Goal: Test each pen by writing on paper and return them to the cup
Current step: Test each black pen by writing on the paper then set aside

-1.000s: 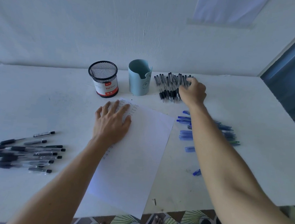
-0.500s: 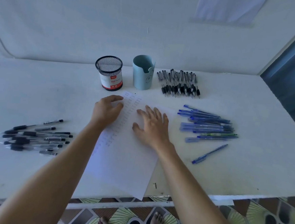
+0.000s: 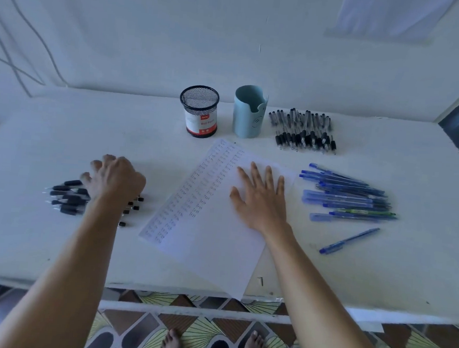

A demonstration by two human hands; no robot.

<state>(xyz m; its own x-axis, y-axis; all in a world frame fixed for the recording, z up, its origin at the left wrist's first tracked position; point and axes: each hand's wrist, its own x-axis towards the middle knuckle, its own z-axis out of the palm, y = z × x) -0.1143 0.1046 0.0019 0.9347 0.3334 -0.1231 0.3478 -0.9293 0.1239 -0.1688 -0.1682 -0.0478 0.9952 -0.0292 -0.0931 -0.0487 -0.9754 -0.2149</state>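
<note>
A white paper (image 3: 213, 227) with columns of written test words lies in the middle of the table. My right hand (image 3: 259, 201) presses flat on it, fingers straight and spread. My left hand (image 3: 112, 178) is over the pile of black pens (image 3: 67, 196) at the left, fingers spread and loosely bent; it hides the middle of the pile, and I see no pen held. A black mesh cup (image 3: 200, 111) and a light blue cup (image 3: 249, 112) stand at the back.
More black pens (image 3: 305, 133) lie in a row right of the blue cup. A pile of blue pens (image 3: 347, 197) lies to the right of the paper, with one blue pen (image 3: 349, 241) apart. The paper's near corner overhangs the table's front edge (image 3: 159, 289).
My left hand left the paper and moved left onto the black pen pile. My right hand came back from the far pens, settled flat on the paper and has stayed there.
</note>
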